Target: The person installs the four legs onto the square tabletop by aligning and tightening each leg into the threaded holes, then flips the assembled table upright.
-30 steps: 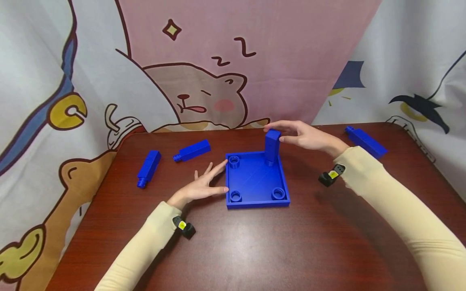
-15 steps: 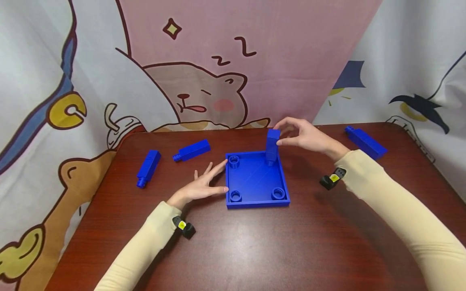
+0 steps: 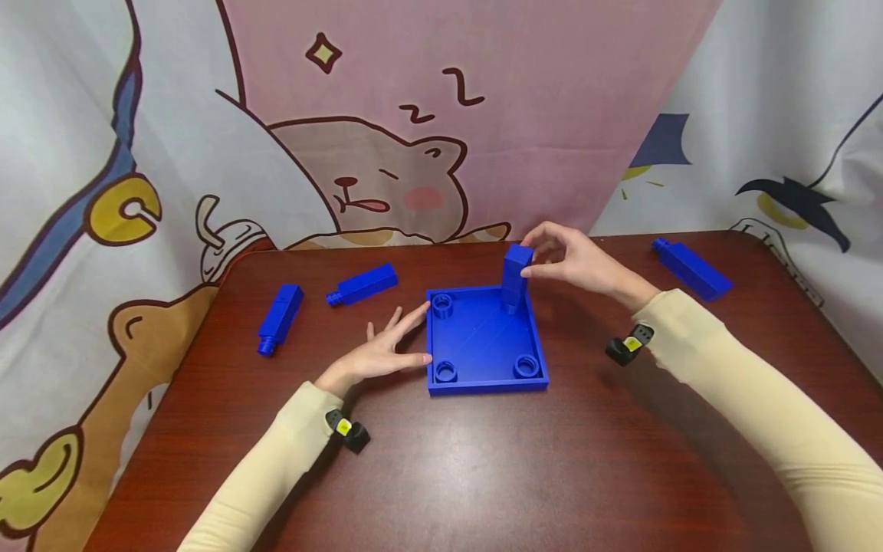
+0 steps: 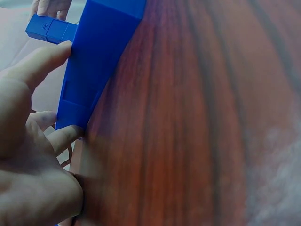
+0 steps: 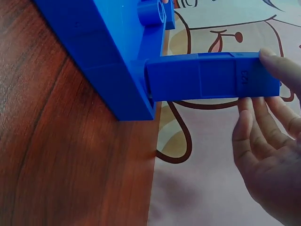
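A square blue tray (image 3: pixel 486 341) with raised edges lies on the table, a round socket in each of three visible corners. At its far right corner a blue square leg (image 3: pixel 515 272) stands upright, its lower end in the corner. My right hand (image 3: pixel 576 261) pinches the leg's upper part between thumb and fingers; the right wrist view shows the leg (image 5: pixel 188 77) marked 123. With extended thumb and fingers my left hand (image 3: pixel 375 353) touches the tray's left side, and in the left wrist view fingertips press the tray wall (image 4: pixel 89 66).
Two loose blue legs with threaded ends, one leg (image 3: pixel 280 318) and another leg (image 3: pixel 363 284), lie left of the tray. A third leg (image 3: pixel 692 268) lies at the far right. Behind the brown table (image 3: pixel 469 468) hangs a cartoon-printed curtain (image 3: pixel 552 107).
My right hand has shifted its fingers on the leg, the thumb moving from its right edge onto the near face. The left hand and tray stay in place.
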`<state>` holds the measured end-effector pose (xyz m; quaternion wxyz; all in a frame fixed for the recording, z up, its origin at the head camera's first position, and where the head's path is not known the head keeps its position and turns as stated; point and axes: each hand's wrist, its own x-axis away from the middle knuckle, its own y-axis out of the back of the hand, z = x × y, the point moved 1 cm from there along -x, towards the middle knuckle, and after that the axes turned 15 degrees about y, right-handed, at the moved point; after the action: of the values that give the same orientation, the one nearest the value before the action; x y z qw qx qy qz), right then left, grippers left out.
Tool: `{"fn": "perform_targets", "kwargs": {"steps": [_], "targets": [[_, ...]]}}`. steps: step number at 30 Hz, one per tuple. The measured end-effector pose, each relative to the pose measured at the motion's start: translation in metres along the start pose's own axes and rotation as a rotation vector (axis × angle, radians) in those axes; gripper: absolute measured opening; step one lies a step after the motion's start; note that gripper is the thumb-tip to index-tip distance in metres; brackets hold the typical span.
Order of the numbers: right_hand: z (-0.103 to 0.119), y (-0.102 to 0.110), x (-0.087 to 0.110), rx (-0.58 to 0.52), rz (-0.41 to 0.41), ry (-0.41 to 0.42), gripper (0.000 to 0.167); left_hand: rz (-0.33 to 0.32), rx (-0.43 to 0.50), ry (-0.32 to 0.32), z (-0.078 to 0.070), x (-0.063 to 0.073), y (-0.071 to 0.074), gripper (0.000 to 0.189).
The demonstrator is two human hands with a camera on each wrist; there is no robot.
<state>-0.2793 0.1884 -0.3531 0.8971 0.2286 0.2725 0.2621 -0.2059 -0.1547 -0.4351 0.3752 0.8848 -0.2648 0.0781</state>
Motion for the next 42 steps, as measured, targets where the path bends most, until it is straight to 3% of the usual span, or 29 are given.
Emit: {"fn": "perform_targets", "kwargs": {"steps": [5,9,14,19,27,35,42], "targets": [[0.003,0.004,0.0,-0.01,0.086,0.02,0.048,-0.007,-0.002,0.006,-0.001,0.0,0.0,0.087],[0.006,0.009,-0.002,-0.047,0.166,0.091,0.053,-0.003,-0.027,0.026,-0.002,-0.001,0.0,0.087],[0.01,0.012,-0.006,-0.063,0.255,0.184,0.05,0.0,-0.044,0.038,-0.002,-0.001,0.0,0.086],[0.01,0.011,-0.007,-0.072,0.284,0.174,0.046,0.004,-0.056,0.043,-0.003,-0.001,0.0,0.086],[0.005,0.008,-0.005,-0.117,0.256,0.111,0.044,0.012,-0.056,0.051,-0.002,-0.002,-0.001,0.087],[-0.003,0.005,-0.002,-0.008,0.057,0.034,0.033,0.013,-0.056,0.053,-0.002,-0.002,-0.002,0.087],[-0.003,0.002,0.001,0.013,0.014,0.01,0.034,0.021,-0.043,0.06,-0.003,-0.002,-0.001,0.086]]}}
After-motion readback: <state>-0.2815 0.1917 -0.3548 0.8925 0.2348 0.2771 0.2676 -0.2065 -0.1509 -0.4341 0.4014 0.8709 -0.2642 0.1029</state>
